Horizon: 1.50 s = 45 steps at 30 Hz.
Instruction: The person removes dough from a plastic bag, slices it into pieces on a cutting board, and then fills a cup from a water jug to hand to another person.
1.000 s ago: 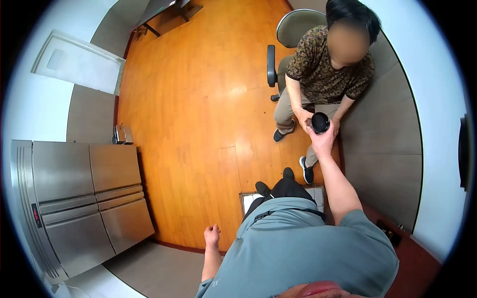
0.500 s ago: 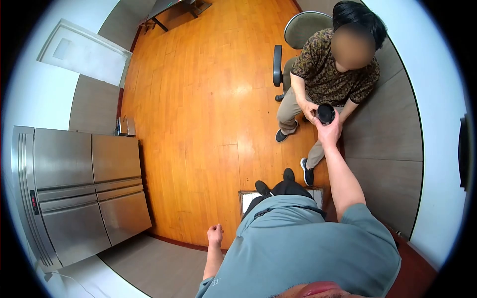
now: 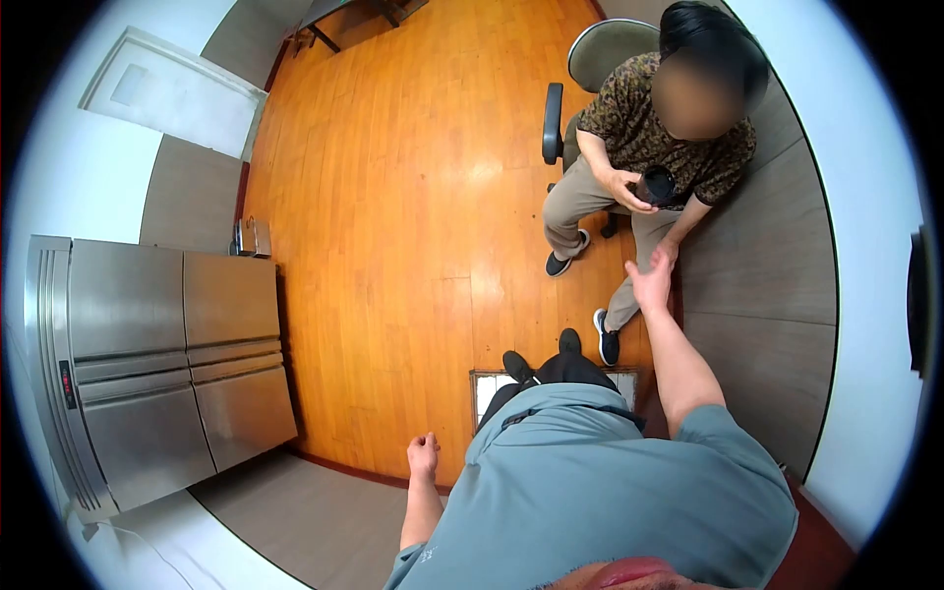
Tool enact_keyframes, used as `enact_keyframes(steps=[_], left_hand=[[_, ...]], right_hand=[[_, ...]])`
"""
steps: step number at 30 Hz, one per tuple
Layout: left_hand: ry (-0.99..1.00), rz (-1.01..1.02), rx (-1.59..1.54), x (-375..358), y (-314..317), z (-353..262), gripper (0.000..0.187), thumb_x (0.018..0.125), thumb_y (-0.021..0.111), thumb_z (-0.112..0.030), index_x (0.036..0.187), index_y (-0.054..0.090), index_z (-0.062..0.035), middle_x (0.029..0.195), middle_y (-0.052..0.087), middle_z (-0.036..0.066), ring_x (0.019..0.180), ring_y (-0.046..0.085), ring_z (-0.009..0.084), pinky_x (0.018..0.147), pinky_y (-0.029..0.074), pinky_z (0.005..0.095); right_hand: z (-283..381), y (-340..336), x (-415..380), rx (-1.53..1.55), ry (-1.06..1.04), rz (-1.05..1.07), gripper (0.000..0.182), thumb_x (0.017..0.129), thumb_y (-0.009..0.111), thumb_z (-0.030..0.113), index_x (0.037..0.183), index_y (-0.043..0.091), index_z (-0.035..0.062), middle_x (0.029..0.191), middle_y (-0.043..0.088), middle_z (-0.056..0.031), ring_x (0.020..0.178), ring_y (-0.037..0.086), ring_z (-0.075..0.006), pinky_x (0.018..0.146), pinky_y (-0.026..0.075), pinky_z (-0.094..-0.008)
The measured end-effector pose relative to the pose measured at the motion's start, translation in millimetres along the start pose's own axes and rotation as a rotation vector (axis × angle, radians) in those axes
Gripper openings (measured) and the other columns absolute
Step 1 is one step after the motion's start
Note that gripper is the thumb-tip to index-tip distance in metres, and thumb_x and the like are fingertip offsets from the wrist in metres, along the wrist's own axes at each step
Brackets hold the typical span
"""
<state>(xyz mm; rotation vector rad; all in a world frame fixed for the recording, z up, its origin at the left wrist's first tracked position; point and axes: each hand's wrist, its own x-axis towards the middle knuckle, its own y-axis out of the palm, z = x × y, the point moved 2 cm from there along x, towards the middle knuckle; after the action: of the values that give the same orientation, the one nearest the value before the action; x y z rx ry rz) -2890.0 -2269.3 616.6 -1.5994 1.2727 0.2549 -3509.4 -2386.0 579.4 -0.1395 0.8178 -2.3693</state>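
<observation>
My right hand (image 3: pixel 651 286) is open in front of the seated person (image 3: pixel 629 147), thumb and fingers apart, holding nothing. Its fingertips overlap that person's lower hand (image 3: pixel 666 253) in this view. A black cup (image 3: pixel 656 186) sits in the other person's raised hand (image 3: pixel 626 188), near their chest. Away from these things, my left hand (image 3: pixel 423 455) hangs low at my side over the floor, fingers curled in with nothing in them.
The person sits on an office chair (image 3: pixel 612 57) with a black armrest (image 3: pixel 553 123). A steel fridge (image 3: pixel 128 305) stands at the left, a table (image 3: pixel 329 12) far back. Panelled wall (image 3: pixel 757 285) runs along the right. Wooden floor (image 3: pixel 393 216) lies between.
My right hand has let go of the black cup and drawn back a little. The other person now holds the cup alone, nearer their chest, with their other hand lowered.
</observation>
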Motion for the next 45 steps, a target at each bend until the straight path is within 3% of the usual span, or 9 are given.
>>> enact_keyframes(steps=[5, 10, 15, 19, 25, 31, 36, 39, 45], left_hand=[[0.009, -0.009, 0.001, -19, 8, -9, 0.030, 0.093, 0.061, -0.026, 0.096, 0.063, 0.0032, 0.084, 0.066, 0.009, 0.076, 0.064, 0.0163, 0.069, 0.050, 0.0308], [-0.045, -0.026, 0.004, -48, 16, 1, 0.031, 0.094, 0.061, -0.026, 0.101, 0.063, 0.0042, 0.089, 0.066, 0.009, 0.079, 0.065, 0.0166, 0.071, 0.051, 0.0304], [-0.083, -0.035, 0.027, -84, 25, 12, 0.030, 0.095, 0.062, -0.026, 0.105, 0.062, 0.0019, 0.090, 0.067, 0.007, 0.076, 0.063, 0.0140, 0.061, 0.047, 0.0264], [-0.102, 0.004, 0.011, -85, 34, 31, 0.030, 0.095, 0.062, -0.026, 0.105, 0.062, 0.0024, 0.090, 0.067, 0.008, 0.076, 0.064, 0.0148, 0.063, 0.048, 0.0278], [-0.021, -0.002, -0.035, -64, 29, 73, 0.029, 0.096, 0.061, -0.026, 0.104, 0.062, 0.0018, 0.091, 0.066, 0.007, 0.079, 0.064, 0.0149, 0.064, 0.049, 0.0282], [0.023, -0.010, -0.177, -42, 8, 147, 0.028, 0.096, 0.060, -0.027, 0.104, 0.061, -0.0005, 0.093, 0.066, 0.006, 0.076, 0.062, 0.0137, 0.061, 0.047, 0.0280], [-0.143, 0.007, -0.205, -70, 9, 205, 0.030, 0.094, 0.060, -0.029, 0.084, 0.062, -0.0010, 0.074, 0.064, 0.006, 0.064, 0.060, 0.0136, 0.053, 0.043, 0.0274], [-0.267, 0.088, -0.280, -53, 33, 299, 0.031, 0.092, 0.062, -0.026, 0.094, 0.064, 0.0048, 0.083, 0.068, 0.011, 0.069, 0.065, 0.0183, 0.060, 0.051, 0.0296], [-0.287, 0.207, -0.171, -47, 25, 309, 0.034, 0.092, 0.061, -0.028, 0.099, 0.064, 0.0049, 0.087, 0.067, 0.011, 0.072, 0.066, 0.0184, 0.059, 0.048, 0.0303]], right_hand=[[-157, 18, -51, -0.198, 0.229, 0.448, 0.067, 0.070, 0.080, 0.026, 0.123, 0.055, -0.0045, 0.125, 0.060, -0.0250, 0.116, 0.058, -0.0369, 0.099, 0.046, -0.0407], [-158, -19, -109, -0.547, 0.394, 0.823, 0.069, 0.070, 0.081, 0.033, 0.123, 0.059, -0.0043, 0.125, 0.061, -0.0241, 0.118, 0.058, -0.0350, 0.101, 0.046, -0.0388], [-153, -6, -106, -0.564, 0.300, 0.821, 0.054, 0.071, 0.081, 0.026, 0.111, 0.062, -0.0040, 0.105, 0.066, -0.0212, 0.098, 0.065, -0.0315, 0.086, 0.052, -0.0370], [-181, 43, -77, -0.185, 0.284, 0.774, 0.049, 0.072, 0.082, 0.021, 0.107, 0.058, -0.0043, 0.087, 0.064, -0.0111, 0.079, 0.063, -0.0217, 0.070, 0.052, -0.0336], [-104, 40, -77, -0.197, 0.165, 0.663, 0.055, 0.072, 0.082, 0.024, 0.112, 0.057, -0.0041, 0.093, 0.066, -0.0116, 0.082, 0.065, -0.0222, 0.074, 0.054, -0.0335], [-138, 25, -142, -0.383, 0.132, 0.740, 0.056, 0.069, 0.083, 0.024, 0.110, 0.058, -0.0041, 0.087, 0.066, -0.0125, 0.082, 0.064, -0.0220, 0.078, 0.053, -0.0334], [-121, -17, -202, -0.578, 0.009, 0.725, 0.050, 0.072, 0.083, 0.024, 0.107, 0.061, -0.0038, 0.090, 0.067, -0.0129, 0.082, 0.064, -0.0204, 0.076, 0.053, -0.0330], [-121, -36, -215, -0.485, 0.107, 0.695, 0.048, 0.074, 0.083, 0.023, 0.107, 0.061, -0.0032, 0.089, 0.067, -0.0129, 0.080, 0.063, -0.0200, 0.076, 0.053, -0.0329], [-130, -64, -227, -0.476, 0.133, 0.609, 0.049, 0.075, 0.082, 0.023, 0.109, 0.060, -0.0040, 0.089, 0.068, -0.0139, 0.081, 0.064, -0.0208, 0.077, 0.053, -0.0323]])
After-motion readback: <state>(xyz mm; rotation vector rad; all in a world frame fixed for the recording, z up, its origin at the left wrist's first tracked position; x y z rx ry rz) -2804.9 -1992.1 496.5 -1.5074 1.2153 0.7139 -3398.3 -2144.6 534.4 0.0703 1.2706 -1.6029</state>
